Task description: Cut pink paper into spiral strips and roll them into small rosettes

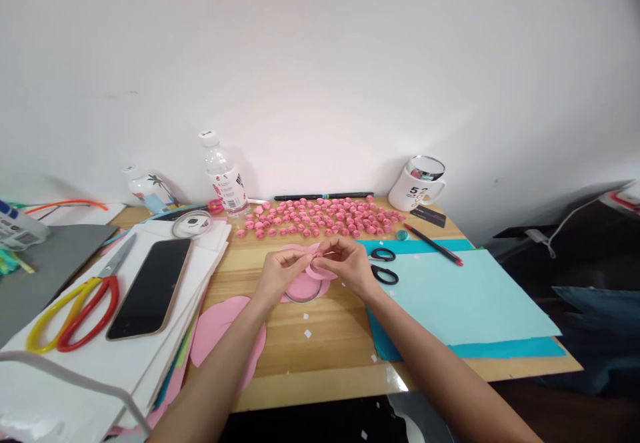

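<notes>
My left hand and my right hand meet over the middle of the wooden table, both pinching a pink paper strip that curls between the fingertips. Below the hands lies a pink paper disc with a clear round lid under it. Behind the hands, several small pink rolled paper roses are spread in rows. A larger pink paper cut-out lies beneath my left forearm.
Black-handled scissors rest on light blue paper sheets at right, by a red pen and a white mug. Left: a phone, red-and-yellow scissors on white sheets, a tape roll, a water bottle.
</notes>
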`<state>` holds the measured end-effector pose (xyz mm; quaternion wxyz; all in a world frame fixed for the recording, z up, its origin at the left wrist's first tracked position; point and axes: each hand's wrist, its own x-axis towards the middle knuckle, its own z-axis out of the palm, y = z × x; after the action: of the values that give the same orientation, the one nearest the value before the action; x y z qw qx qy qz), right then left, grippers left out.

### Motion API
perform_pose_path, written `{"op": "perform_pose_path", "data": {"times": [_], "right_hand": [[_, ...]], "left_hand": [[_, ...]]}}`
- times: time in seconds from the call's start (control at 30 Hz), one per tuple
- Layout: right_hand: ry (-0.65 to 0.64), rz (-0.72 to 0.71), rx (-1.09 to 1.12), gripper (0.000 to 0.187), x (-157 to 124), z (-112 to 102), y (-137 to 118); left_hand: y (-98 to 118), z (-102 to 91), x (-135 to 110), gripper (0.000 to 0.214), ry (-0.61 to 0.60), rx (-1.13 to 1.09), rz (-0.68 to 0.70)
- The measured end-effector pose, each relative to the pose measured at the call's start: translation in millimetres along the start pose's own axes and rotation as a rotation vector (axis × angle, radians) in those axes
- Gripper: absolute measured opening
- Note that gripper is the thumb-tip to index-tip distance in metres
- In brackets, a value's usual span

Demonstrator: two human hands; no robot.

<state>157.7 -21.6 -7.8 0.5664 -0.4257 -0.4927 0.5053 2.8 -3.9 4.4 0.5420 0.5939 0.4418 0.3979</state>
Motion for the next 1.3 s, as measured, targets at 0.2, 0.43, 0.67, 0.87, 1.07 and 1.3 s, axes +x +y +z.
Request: {"op": "perform_pose_path", "data": {"times": [0.2, 0.43, 0.67, 0.87, 1.07, 1.3], "right_hand": [[0.019, 0.012, -0.060, 0.026, -0.4, -0.4, 1.2], [0.008, -0.017, -0.142, 0.029, -0.6, 1.2, 9.7], [-0.045, 0.019, -0.108, 0.032, -2.8, 2.7, 6.7], [-0.123, 0.080, -0.070, 0.034, -1.6, 1.0, 5.6], [-0.108, 0.211, 0.042, 0.033, 0.7, -1.0, 2.6], [0.064, 0.169, 0.138, 0.039, 4.4, -5.7, 2.1]], "left_hand": [[-0.6, 0.4, -0.3, 0.023, 0.001, -0.017, -0.058], [1.0, 1.6, -1.2, 0.019, 0.027, -0.144, -0.156], [-2.0, 1.2, -1.0, 0.019, 0.014, -0.245, -0.202], [-3.3, -0.8, 2.6, 0.020, 0.146, -0.284, -0.107], [-5.5, -4.4, 4.3, 0.022, 0.209, -0.268, -0.097], [-3.8, -0.1, 2.1, 0.021, 0.137, -0.181, -0.071]]}}
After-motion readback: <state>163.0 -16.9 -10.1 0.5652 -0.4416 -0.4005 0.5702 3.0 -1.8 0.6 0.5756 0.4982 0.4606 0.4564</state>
